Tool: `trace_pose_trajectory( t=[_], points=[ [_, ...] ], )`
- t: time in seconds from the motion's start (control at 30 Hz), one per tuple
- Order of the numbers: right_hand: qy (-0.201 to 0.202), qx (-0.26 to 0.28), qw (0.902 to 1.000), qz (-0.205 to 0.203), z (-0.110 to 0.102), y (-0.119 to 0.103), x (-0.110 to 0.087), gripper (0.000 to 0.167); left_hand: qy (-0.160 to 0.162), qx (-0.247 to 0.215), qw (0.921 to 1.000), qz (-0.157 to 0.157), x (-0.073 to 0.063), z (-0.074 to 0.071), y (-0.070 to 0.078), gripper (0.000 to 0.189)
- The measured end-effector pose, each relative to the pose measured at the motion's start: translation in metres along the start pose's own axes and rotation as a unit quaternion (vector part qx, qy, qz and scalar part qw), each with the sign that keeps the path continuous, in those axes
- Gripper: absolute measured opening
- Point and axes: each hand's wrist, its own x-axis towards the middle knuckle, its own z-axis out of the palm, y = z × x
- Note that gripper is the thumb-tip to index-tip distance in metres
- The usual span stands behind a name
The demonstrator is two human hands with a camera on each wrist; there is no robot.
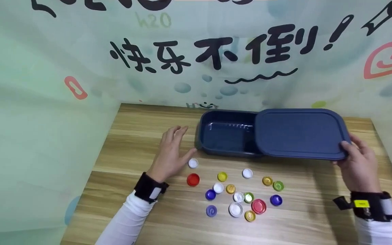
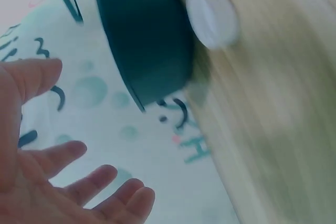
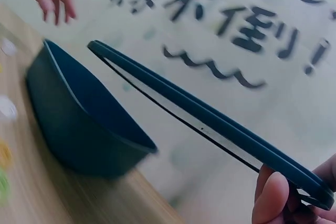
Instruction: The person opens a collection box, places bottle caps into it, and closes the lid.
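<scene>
A dark blue rectangular box (image 1: 228,136) stands at the back of the wooden table, its left part uncovered and its inside visible. My right hand (image 1: 361,163) pinches the right end of the matching blue lid (image 1: 301,134). In the right wrist view the lid (image 3: 205,121) is raised and tilted, apart from the box (image 3: 79,119). To the left of the box my left hand (image 1: 171,153) hovers with fingers spread, holding nothing. Just below its thumb lies a white bottle cap (image 1: 193,163), which also shows in the left wrist view beside the box.
Several coloured bottle caps lie scattered in front of the box, among them a red cap (image 1: 193,179), a pink-red cap (image 1: 259,206), a blue cap (image 1: 276,200) and a green cap (image 1: 278,185). A printed cloth (image 1: 196,85) hangs behind the table and along its sides.
</scene>
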Motion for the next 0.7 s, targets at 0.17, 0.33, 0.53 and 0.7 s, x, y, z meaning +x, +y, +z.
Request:
trace_pose_trajectory(
  t=[0.17,0.33,0.53,0.7],
  points=[
    [0.037,0.002,0.9991,-0.020,-0.032,-0.010,0.005,0.034,-0.016,0.053,0.9984,-0.003,-0.010,-0.004,-0.018,0.087],
    [0.080,0.002,0.9963,-0.032,-0.058,-0.011,0.011,0.031,-0.045,0.118,0.9917,-0.020,-0.019,-0.006,-0.033,0.094],
    [0.130,-0.001,0.9914,-0.008,-0.077,-0.005,0.018,0.024,-0.078,0.143,0.9847,-0.063,-0.024,-0.006,-0.044,0.099],
    [0.133,-0.023,0.9907,0.018,-0.083,-0.001,0.023,0.034,-0.086,0.157,0.9812,-0.072,-0.026,-0.004,-0.049,0.099]
  ],
)
